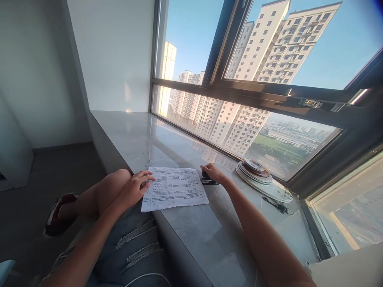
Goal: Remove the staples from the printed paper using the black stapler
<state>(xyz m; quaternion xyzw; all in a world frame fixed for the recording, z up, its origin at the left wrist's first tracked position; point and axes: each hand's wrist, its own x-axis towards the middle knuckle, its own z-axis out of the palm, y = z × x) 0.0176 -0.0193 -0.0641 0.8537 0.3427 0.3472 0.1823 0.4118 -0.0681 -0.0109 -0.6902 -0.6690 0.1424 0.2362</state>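
Note:
A printed sheet of paper lies on the grey stone windowsill, its near left corner reaching past the sill's edge. My left hand rests at the paper's left edge, fingertips stretched over the print and thumb apart from them. Beyond the right edge of the sheet, my right hand is closed over a small black device that looks like a stapler. Its top is mostly covered by the fingers. The device stands close to the paper; whether they touch I cannot tell.
Stacked plates or round lids stand by the window, right of my right forearm. A dark object with a cord or strap lies near them. The windowsill drops off at its front edge beside my legs. A white cable crosses my lap.

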